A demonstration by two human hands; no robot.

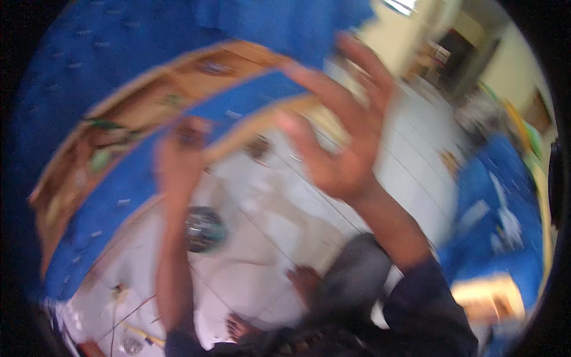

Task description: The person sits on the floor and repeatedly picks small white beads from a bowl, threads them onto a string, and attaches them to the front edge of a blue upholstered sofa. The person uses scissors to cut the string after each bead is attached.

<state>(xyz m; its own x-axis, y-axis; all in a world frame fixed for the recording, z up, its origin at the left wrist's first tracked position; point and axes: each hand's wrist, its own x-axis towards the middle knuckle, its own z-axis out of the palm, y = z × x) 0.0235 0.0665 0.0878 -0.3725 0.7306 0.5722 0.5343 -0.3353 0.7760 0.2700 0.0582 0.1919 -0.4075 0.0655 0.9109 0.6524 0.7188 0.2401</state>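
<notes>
My right hand [348, 143] is raised, with its fingers spread and nothing in its grasp. My left hand [180, 156] is beside a blue-covered strip [241, 100]; its fingers look curled. Motion blur hides whether the dark patch at its fingertips is a held thing or shadow. Behind both hands runs a long wooden tray [178, 89] with compartments, and small blurred items lie in it, among them a pale green one [101, 159]. A round, shiny, dark-greenish container [205, 229] stands on the floor by my left forearm.
White floor tiles [263, 218] spread below, where bare feet [241, 326] show. A small brown object [258, 147] lies near the strip. Thin cables [113, 319] are at lower left. Blue sheeting [486, 201] and a lit box-like object [488, 299] are at right.
</notes>
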